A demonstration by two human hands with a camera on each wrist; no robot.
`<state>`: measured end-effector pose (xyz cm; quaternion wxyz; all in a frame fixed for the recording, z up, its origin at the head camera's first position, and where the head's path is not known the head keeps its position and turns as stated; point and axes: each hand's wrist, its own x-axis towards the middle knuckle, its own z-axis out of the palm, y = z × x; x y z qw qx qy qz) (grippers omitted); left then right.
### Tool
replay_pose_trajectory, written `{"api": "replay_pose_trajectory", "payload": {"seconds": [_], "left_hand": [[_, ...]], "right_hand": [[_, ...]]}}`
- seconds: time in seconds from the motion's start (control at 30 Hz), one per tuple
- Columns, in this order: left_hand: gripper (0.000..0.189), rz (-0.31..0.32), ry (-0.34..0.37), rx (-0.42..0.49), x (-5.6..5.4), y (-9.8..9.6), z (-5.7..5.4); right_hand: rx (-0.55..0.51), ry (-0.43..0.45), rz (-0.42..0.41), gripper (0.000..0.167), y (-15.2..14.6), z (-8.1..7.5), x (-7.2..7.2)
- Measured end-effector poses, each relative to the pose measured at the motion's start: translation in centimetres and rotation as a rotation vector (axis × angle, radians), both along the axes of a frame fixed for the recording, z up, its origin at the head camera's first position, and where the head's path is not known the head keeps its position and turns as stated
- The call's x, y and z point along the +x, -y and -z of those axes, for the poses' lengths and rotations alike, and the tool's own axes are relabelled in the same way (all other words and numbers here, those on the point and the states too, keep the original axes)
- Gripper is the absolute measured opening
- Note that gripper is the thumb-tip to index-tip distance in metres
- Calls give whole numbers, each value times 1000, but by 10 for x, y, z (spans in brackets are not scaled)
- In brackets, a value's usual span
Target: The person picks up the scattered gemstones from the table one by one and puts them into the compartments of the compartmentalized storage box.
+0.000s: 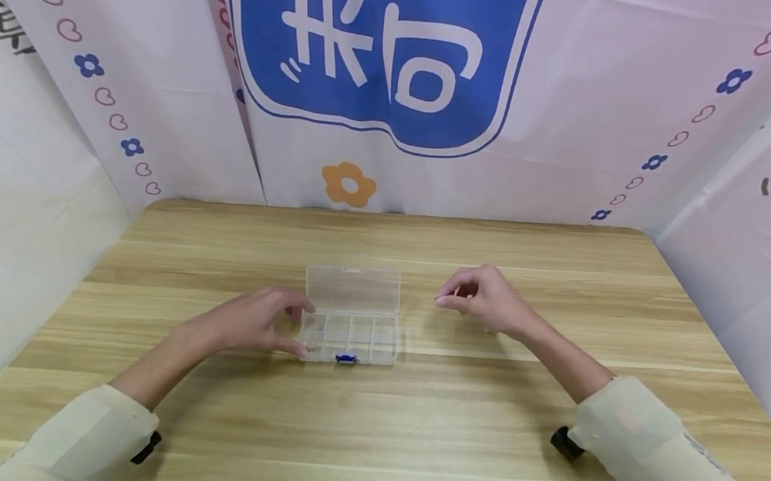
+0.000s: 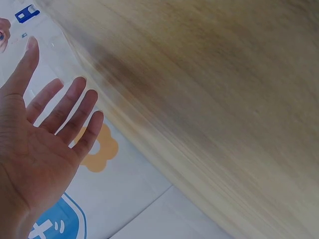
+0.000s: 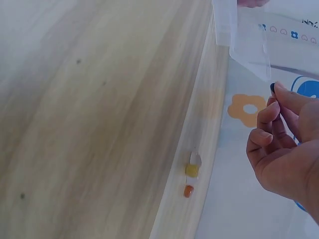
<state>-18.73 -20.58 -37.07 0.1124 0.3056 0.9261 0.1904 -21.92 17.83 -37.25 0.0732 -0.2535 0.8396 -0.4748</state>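
A clear plastic compartment box (image 1: 360, 339) lies on the table with its lid (image 1: 353, 290) raised at the back and a blue latch (image 1: 345, 358) at the front. My left hand (image 1: 248, 324) rests at the box's left side, thumb at the front corner and fingertips near the hinge. Its fingers (image 2: 65, 107) look long and fairly straight in the left wrist view. To the right of the box, my right hand (image 1: 484, 300) hovers over the table. Between thumb and forefinger it pinches a small dark bead (image 3: 272, 88), clearest in the right wrist view.
Small yellow (image 3: 191, 171) and orange (image 3: 188, 190) pieces lie on the table with clear ones beside them, below my right hand. A printed white cloth (image 1: 578, 120) hangs behind the wooden table (image 1: 408, 444), with more cloth at both sides.
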Motion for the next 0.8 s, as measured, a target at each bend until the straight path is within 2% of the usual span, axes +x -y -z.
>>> {"api": "replay_pose_trajectory", "payload": {"seconds": [0.47, 0.8], "left_hand": [[64, 8, -7, 0, -1, 0, 0], [64, 7, -7, -1, 0, 0, 0]], "right_hand": [[-39, 20, -63, 7, 20, 2, 0], [-30, 45, -65, 6, 27, -1, 1]]}}
